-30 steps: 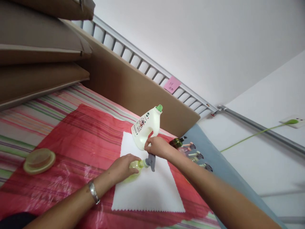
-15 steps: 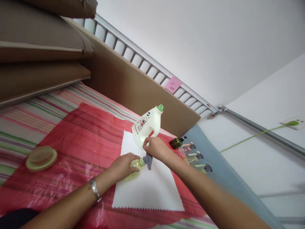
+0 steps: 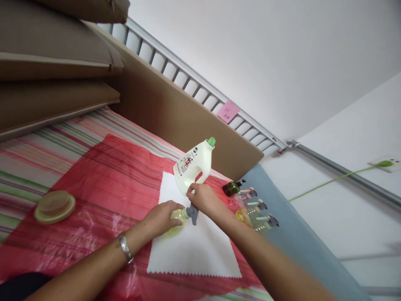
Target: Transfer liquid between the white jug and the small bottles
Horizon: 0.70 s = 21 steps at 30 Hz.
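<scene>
My left hand (image 3: pixel 163 216) is wrapped round a small clear bottle (image 3: pixel 177 218) with yellow-green liquid and a grey spray head (image 3: pixel 193 215). The bottle is over a white sheet (image 3: pixel 194 251) with zigzag edges. My right hand (image 3: pixel 205 200) is closed in a pinch against the upper end of the grey head; the hand hides part of that end. Just beyond the right hand stands a white handled jug (image 3: pixel 193 163) with a green spout and a printed label, its foot by the sheet's far edge.
Several bottles with grey heads (image 3: pixel 261 205) and a dark green pump bottle (image 3: pixel 231 188) stand at right. A round pale-lidded tub (image 3: pixel 54 207) sits left on red plastic film (image 3: pixel 125 179) over striped cloth. Behind are a brown board (image 3: pixel 175 113) and stacked brown cushions (image 3: pixel 56 96).
My right hand has dipped slightly, and the grey head has shifted a little to the left and turned with it. The left hand keeps its hold on the bottle.
</scene>
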{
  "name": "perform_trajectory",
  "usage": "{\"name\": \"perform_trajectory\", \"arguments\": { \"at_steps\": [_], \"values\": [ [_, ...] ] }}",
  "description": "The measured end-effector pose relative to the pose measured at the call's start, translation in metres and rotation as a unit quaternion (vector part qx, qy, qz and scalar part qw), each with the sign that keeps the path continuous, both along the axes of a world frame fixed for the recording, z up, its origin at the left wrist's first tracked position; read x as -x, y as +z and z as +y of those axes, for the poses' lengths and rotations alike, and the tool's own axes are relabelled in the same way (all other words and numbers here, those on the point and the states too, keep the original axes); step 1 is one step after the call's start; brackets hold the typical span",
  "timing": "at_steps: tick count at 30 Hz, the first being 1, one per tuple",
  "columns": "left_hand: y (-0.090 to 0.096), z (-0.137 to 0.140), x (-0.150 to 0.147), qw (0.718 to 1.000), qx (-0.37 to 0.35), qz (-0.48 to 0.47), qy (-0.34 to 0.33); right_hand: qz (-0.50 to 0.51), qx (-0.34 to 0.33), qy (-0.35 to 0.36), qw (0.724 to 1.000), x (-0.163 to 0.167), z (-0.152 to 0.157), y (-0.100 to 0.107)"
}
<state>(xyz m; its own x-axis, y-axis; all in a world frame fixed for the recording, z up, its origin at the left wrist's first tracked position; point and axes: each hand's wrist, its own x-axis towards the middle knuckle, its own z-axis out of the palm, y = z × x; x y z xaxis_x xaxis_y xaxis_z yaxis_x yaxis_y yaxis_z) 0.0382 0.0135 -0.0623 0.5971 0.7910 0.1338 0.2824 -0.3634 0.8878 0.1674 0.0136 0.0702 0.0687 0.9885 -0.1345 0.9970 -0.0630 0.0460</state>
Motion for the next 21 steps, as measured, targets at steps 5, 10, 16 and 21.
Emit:
{"name": "perform_trajectory", "arguments": {
  "at_steps": [5, 10, 16, 21],
  "values": [
    [0.003, -0.007, -0.003, 0.999, -0.028, 0.015, 0.02, 0.002, -0.013, -0.012, 1.0, -0.001, -0.002, -0.004],
    [0.009, -0.017, -0.007, 0.994, -0.06, 0.057, 0.066, -0.012, -0.028, -0.021, 0.999, 0.002, -0.001, -0.006],
    [0.013, -0.02, -0.01, 0.992, -0.076, 0.052, 0.081, -0.007, -0.028, -0.02, 0.999, 0.002, -0.002, -0.007],
    [0.017, -0.021, -0.011, 0.995, -0.064, 0.022, 0.079, 0.008, -0.028, -0.021, 0.999, 0.006, -0.002, -0.009]
  ]
}}
